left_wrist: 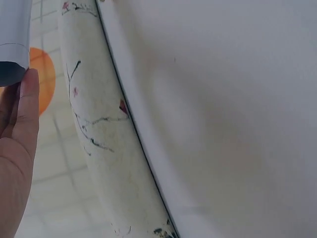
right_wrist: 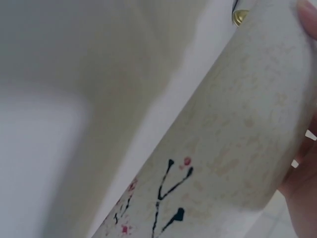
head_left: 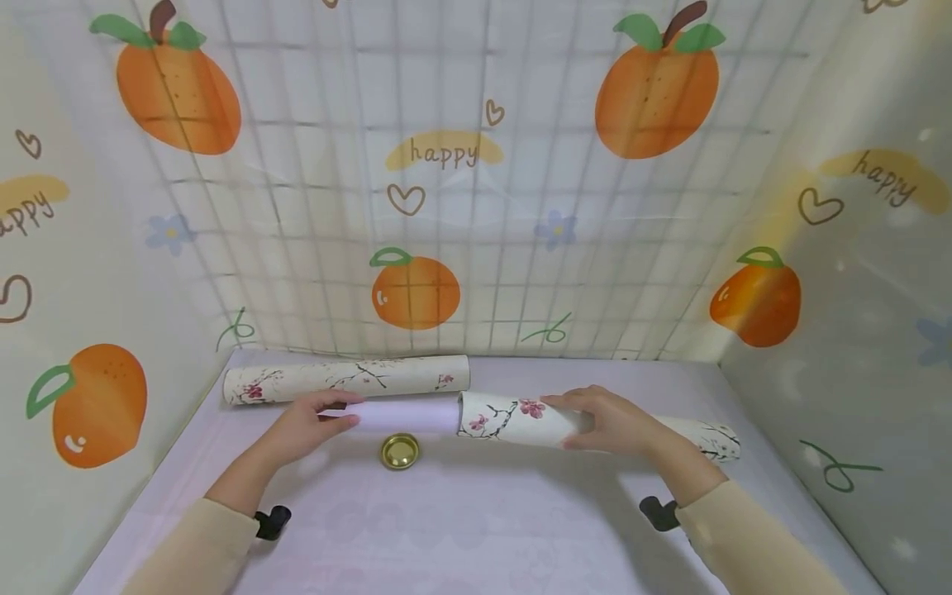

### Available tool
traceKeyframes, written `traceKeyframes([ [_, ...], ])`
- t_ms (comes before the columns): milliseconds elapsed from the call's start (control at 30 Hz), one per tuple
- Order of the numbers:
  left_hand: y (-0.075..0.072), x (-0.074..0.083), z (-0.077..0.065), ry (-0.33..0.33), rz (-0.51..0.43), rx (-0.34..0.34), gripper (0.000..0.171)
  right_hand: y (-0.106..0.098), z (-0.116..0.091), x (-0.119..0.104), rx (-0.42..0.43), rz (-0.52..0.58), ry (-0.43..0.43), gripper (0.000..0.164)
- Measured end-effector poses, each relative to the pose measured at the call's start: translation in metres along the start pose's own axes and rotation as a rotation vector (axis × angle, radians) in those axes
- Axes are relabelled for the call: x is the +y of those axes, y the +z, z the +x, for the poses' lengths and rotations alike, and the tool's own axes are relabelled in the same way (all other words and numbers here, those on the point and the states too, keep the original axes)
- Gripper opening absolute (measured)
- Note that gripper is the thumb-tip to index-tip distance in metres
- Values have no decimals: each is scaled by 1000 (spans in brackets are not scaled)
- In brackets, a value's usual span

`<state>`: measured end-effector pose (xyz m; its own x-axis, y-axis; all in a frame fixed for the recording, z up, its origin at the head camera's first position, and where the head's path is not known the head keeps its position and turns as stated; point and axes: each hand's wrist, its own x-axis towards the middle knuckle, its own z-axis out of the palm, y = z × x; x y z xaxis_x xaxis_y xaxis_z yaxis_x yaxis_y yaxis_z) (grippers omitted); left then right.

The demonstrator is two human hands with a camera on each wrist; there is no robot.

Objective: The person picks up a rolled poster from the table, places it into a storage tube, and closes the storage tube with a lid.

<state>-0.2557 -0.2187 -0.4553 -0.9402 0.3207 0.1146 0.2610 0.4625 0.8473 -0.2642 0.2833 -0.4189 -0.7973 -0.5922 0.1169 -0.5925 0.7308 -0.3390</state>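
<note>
Head view: front floral roll (head_left: 498, 417) lies across the middle of the work surface (head_left: 476, 529). Plain white roll (head_left: 409, 416) shows at its 9 o'clock end and appears to run inside. Left hand (head_left: 305, 426) pinches the white roll's 9 o'clock tip between thumb and fingers; right hand (head_left: 613, 421) grips the floral roll, thumb at 6 o'clock, fingers at 12. Rear floral roll (head_left: 345, 382) at 10 o'clock from the white one; gold dish (head_left: 400, 452) at 6.

Handling (judged): both light, thin-walled, springy; white one smooth, likely slippery. Hard squeezing may crease them. Best hold: mid-length, loosely round.
</note>
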Motion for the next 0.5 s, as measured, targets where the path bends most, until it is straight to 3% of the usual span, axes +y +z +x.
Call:
traceKeyframes([
  [500,22,10,7,32,-42,-24,39,4,5,-5,-11,7,12,70],
])
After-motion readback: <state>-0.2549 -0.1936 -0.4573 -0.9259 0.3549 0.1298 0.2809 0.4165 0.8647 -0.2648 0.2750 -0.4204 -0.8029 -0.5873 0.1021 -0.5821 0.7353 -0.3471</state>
